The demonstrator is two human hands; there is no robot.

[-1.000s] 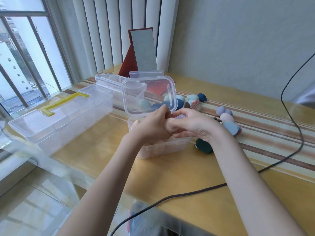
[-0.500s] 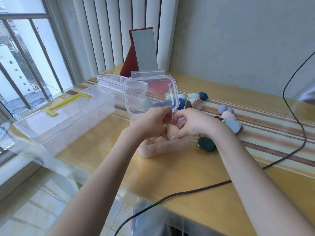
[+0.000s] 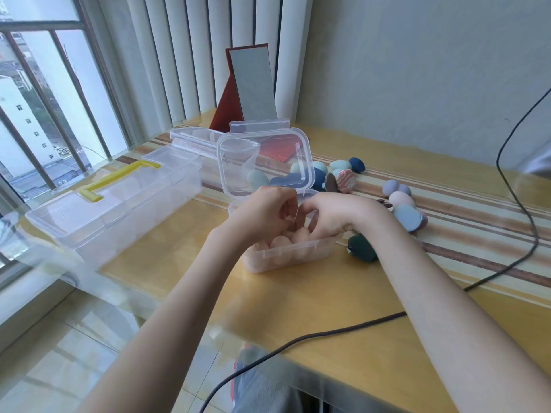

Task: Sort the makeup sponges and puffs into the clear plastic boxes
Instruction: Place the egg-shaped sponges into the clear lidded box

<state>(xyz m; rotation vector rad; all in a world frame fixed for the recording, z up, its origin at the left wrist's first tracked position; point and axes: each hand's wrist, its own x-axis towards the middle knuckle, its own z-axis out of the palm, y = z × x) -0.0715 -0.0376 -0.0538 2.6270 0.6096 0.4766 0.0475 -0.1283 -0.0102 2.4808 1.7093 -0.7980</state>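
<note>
Both hands have dipped lower into the small clear box (image 3: pixel 286 254) since a moment ago. Far left of them sits the big box with a yellow handle (image 3: pixel 119 177). The left hand (image 3: pixel 262 213) and right hand (image 3: pixel 331 213) curl over the peach sponges (image 3: pixel 281 244); I cannot tell what they hold. More sponges (image 3: pixel 402 210) lie right of them.

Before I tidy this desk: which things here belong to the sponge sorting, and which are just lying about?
Job: open small box holding peach sponges; loose sponges; dark green sponge; yellow-handled box; both hands over the small box.
Lying about: red standing mirror; black cable.
</note>
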